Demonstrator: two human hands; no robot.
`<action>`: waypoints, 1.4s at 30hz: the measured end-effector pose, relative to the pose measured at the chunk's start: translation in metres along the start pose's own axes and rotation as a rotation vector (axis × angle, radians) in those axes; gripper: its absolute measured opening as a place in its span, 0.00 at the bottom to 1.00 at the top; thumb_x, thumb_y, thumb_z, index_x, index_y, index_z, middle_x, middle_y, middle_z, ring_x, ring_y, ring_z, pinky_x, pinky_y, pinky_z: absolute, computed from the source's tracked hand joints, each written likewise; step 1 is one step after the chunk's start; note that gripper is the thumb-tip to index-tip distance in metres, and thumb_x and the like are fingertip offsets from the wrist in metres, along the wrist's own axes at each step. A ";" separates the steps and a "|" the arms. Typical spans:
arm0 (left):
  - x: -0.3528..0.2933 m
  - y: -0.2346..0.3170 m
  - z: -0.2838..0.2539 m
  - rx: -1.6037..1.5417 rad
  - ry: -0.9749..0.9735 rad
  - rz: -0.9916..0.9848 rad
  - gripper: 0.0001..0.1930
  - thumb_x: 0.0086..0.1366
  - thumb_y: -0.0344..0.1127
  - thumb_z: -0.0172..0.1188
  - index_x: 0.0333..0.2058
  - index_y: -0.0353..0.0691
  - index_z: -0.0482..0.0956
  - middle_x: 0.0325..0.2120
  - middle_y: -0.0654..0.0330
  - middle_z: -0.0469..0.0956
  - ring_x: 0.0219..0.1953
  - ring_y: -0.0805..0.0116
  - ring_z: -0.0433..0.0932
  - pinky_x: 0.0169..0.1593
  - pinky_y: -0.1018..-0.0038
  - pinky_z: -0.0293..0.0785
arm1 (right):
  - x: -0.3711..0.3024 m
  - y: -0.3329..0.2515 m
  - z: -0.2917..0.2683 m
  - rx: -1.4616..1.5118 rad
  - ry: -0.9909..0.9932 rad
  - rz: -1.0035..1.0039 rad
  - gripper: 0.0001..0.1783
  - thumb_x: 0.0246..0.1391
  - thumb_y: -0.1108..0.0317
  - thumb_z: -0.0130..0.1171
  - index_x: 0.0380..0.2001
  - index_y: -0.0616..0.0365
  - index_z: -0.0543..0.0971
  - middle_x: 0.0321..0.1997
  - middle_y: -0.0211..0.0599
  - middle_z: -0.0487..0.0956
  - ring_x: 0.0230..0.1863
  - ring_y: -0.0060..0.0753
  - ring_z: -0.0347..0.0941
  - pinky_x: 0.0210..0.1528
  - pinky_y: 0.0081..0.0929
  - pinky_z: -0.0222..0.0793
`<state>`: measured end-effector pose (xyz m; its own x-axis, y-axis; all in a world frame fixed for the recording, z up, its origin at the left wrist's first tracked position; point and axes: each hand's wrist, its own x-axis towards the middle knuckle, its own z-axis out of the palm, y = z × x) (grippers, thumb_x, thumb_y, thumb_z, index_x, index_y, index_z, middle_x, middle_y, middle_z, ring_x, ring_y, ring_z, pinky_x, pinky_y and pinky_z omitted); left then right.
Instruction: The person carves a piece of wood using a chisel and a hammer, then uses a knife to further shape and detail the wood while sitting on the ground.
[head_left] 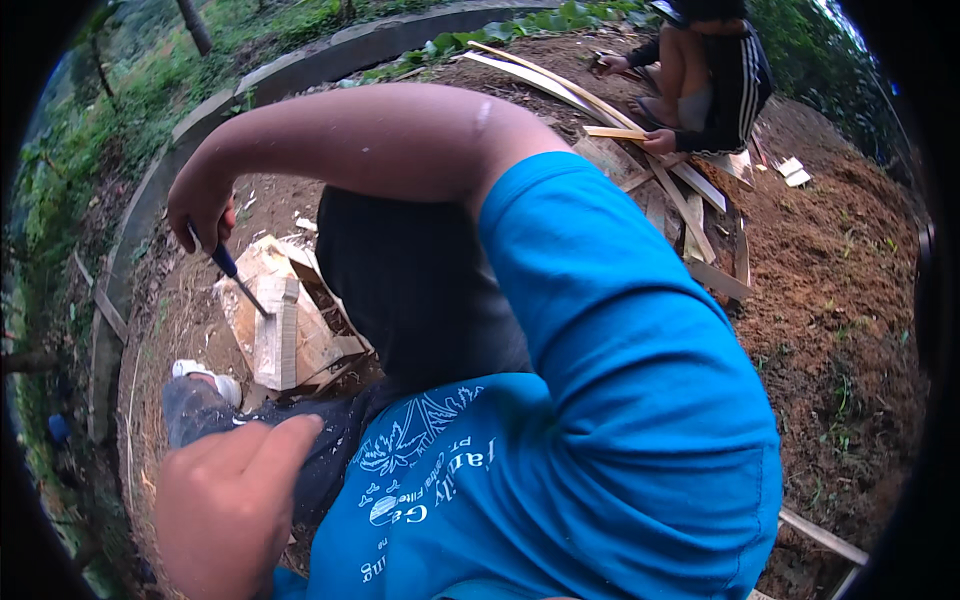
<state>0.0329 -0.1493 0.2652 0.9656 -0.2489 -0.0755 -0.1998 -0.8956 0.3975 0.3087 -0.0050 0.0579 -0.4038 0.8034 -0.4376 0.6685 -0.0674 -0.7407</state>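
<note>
your right hand [205, 208] has its fingers closed around the dark-blue-handled tool [226, 263], tilted with its tip on the block, likely to direct force into the wood; your left hand [225, 490] has curled fingers, though whether they pinch anything can't be told. the wooden block [275, 350] lies toward the near edge of a broad board [238, 312], probably for support, looking pale, long and ridged along one side.

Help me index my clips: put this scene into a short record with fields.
Right hand: right hand grips a blue-handled tool, tip against the wooden block
Left hand: left hand blurred, fingers curled; contents unclear
Workpiece: pale wooden block on a larger wooden piece
Nearby: another person, low to the ground, holding a wooden strip
Setting: outdoors, bare soil
</note>
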 end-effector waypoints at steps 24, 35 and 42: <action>-0.225 -0.043 0.434 -0.421 0.550 -1.106 0.30 0.73 0.37 0.51 0.71 0.35 0.59 0.68 0.44 0.63 0.69 0.45 0.65 0.70 0.52 0.62 | 0.026 -0.025 0.016 -0.043 0.130 0.088 0.22 0.62 0.52 0.65 0.52 0.53 0.81 0.43 0.38 0.85 0.34 0.30 0.85 0.32 0.28 0.82; -0.242 -0.015 0.393 -0.516 0.526 -1.288 0.31 0.72 0.37 0.52 0.71 0.36 0.59 0.69 0.44 0.63 0.69 0.46 0.65 0.70 0.52 0.61 | -0.016 -0.076 0.053 0.118 0.419 -0.050 0.19 0.67 0.59 0.61 0.57 0.52 0.77 0.32 0.34 0.84 0.33 0.28 0.85 0.40 0.30 0.81; -0.258 0.012 0.377 -0.554 0.489 -1.403 0.32 0.72 0.38 0.53 0.71 0.36 0.59 0.69 0.44 0.63 0.69 0.46 0.65 0.71 0.53 0.61 | -0.005 -0.061 0.073 0.555 0.485 0.073 0.15 0.66 0.61 0.64 0.46 0.60 0.76 0.33 0.30 0.81 0.35 0.20 0.79 0.37 0.24 0.77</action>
<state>-0.2820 -0.2348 -0.0553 0.3030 0.8609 -0.4087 0.8367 -0.0350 0.5466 0.2246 -0.0481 0.0685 0.0367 0.9478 -0.3168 0.2169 -0.3170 -0.9233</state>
